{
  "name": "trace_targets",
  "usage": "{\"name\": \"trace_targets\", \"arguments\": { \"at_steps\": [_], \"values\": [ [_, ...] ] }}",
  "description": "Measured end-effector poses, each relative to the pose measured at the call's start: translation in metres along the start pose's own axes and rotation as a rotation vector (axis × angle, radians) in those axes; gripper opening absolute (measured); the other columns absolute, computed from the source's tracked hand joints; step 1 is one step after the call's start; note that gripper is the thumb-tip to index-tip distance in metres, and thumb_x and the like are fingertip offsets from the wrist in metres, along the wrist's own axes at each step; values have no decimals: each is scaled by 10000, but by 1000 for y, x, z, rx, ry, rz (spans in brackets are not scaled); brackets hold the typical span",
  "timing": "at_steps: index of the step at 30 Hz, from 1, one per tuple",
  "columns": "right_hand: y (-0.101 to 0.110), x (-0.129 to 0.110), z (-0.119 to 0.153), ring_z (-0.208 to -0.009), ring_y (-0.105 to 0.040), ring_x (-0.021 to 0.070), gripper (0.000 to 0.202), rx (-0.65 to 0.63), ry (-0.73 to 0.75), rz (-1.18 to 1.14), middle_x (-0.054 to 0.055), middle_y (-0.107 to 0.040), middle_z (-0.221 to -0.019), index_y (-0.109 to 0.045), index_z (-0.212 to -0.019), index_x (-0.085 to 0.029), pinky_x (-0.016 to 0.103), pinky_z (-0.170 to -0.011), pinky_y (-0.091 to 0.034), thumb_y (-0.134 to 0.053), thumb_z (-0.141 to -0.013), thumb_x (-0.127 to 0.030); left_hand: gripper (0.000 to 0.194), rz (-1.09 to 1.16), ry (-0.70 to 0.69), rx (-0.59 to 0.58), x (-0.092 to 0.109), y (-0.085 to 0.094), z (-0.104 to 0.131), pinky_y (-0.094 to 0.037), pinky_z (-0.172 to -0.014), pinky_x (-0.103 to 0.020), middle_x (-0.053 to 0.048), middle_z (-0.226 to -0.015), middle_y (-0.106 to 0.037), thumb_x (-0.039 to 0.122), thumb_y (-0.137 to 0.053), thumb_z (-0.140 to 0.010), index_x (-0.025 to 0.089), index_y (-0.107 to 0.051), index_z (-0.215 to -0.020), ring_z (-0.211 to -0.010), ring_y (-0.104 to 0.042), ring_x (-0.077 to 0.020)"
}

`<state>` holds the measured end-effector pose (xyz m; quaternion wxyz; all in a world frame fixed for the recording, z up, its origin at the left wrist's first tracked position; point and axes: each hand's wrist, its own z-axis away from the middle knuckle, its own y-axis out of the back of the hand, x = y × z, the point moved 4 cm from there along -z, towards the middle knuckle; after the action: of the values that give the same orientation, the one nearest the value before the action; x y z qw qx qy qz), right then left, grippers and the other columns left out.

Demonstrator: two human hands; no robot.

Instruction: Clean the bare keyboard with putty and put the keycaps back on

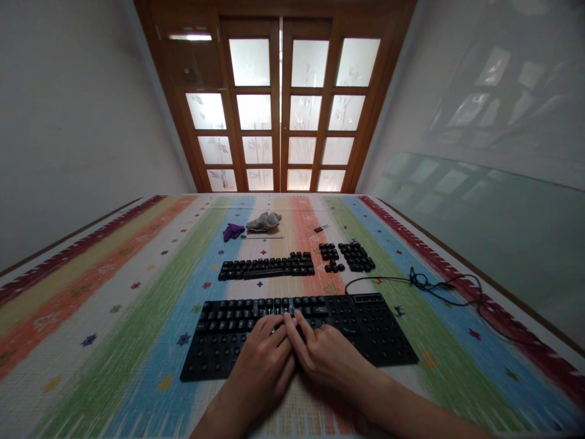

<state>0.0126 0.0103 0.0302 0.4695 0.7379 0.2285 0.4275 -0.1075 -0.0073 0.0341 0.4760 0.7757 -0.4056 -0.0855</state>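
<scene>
A black keyboard (214,350) lies in front of me, its upper left rows capped and its lower rows and right side showing bare switches. My left hand (267,350) rests over its middle, fingers curled together near the upper rows. Beside it my right hand (322,350) reaches in from the right, and its fingers are pressed close together, tips down on the keyboard. The two hands' fingertips meet there. Whatever they pinch, if anything, is hidden or too small to make out. Behind the keyboard, loose black keycaps (274,266) stand in rows, the long space bar (264,274) among them.
More keycaps (359,257) are grouped at the right. Farther back lie a grey cloth (264,222), a purple cloth (233,231), a thin stick (262,237) and a small dark item (319,230). A black cable (423,281) coils right on the striped tablecloth (137,317).
</scene>
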Motion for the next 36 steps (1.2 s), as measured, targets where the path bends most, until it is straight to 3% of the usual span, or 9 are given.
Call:
{"name": "trace_targets", "arguments": {
  "at_steps": [9, 15, 21, 26, 32, 36],
  "values": [
    [-4, -3, 0, -532, -678, 220, 554, -5, -35, -16, 378, -597, -1240, -497, -1349, 92, 311, -394, -426, -446, -813, -41, 312, 1, -17, 15, 1, 0, -2, -529, -963, -483, -95, -1099, -706, 101, -501, -925, 159, -637, -1200, -1077, -618, -270],
    [-5, -7, -1, -591, -694, 221, 613, -74, -93, -85, 401, -544, -1294, -494, -1344, 109, 307, -439, -469, -506, -755, -57, 329, -11, 7, -28, 1, -5, 0, -520, -975, -477, -94, -1091, -695, 90, -494, -920, 158, -632, -1210, -1076, -611, -260],
    [-4, -10, -3, -667, -727, 279, 638, -150, -86, -132, 403, -552, -1282, -493, -1339, 120, 327, -456, -491, -532, -748, -117, 344, -25, 30, -58, -1, -10, 4, -504, -1011, -501, -105, -1135, -692, 83, -488, -909, 143, -626, -1218, -1120, -602, -277],
    [-3, -8, -2, -667, -728, 274, 665, -206, -97, -157, 398, -528, -1325, -469, -1367, 113, 337, -495, -490, -533, -762, -153, 342, -15, 32, -45, 1, -12, 4, -502, -1016, -497, -105, -1140, -689, 76, -487, -904, 141, -626, -1209, -1121, -602, -274],
    [11, 18, 0, -777, -736, 267, 465, -208, -73, -357, 242, -601, -1365, -570, -1304, -72, 324, -561, -451, -501, -862, -201, 283, 5, 44, 1, 4, -12, 5, -496, -1015, -497, -100, -1086, -690, 72, -482, -908, 142, -639, -1132, -1107, -606, -270],
    [16, 49, -4, -757, -716, 214, 231, -215, -157, -535, 93, -769, -1004, -667, -1060, -174, 287, -609, -406, -500, -903, -191, 320, -45, 30, 24, 5, -11, 8, -482, -1030, -506, -104, -1166, -686, 79, -486, -907, 153, -625, -1185, -1148, -602, -280]
  ]
}}
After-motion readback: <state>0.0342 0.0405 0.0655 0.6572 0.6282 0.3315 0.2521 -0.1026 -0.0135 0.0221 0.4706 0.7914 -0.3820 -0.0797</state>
